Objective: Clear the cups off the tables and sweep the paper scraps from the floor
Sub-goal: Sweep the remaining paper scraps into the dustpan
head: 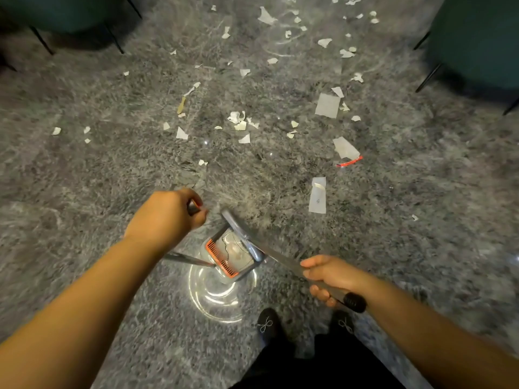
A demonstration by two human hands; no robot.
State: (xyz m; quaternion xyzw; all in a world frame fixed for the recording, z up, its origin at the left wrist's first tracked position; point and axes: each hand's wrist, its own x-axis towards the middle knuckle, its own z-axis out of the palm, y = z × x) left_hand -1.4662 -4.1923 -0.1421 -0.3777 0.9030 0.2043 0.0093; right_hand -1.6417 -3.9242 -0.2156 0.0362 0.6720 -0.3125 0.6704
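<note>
Dozens of paper scraps [327,105] litter the floor [84,192], mostly toward its far side, with one red-edged wrapper [349,162] among them. My left hand [165,217] curls its fingers around the dustpan handle [193,206]; my right hand [330,277] grips the broom handle [280,259]. The one dustpan [234,255] stands before my two shoes [266,325], scraps inside it, the broom head [241,234] across it. Two dark chairs [477,40] flank the far corners.
</note>
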